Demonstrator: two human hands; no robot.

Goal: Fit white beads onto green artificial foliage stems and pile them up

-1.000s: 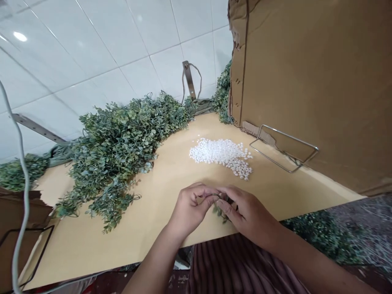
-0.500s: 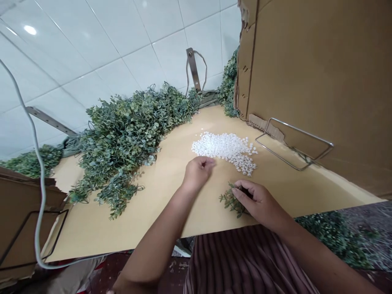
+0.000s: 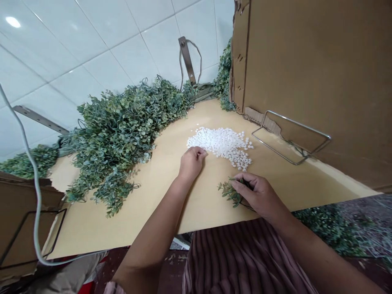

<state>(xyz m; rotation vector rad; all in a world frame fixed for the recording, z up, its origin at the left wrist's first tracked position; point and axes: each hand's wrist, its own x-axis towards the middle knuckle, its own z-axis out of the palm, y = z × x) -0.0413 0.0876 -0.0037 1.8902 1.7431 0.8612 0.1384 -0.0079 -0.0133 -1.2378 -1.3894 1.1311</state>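
Right hand (image 3: 261, 196) pinches a leafy sprig (image 3: 235, 198); left hand (image 3: 190, 164) (pinched, contents unclear) is beside white pieces (image 3: 222, 141).

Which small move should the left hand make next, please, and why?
Probably the left hand should pick up one of the white pieces, unless it already has one, which I cannot tell. It is at their near edge, pinched almost shut, while the right hand holds a sprig apart from them.
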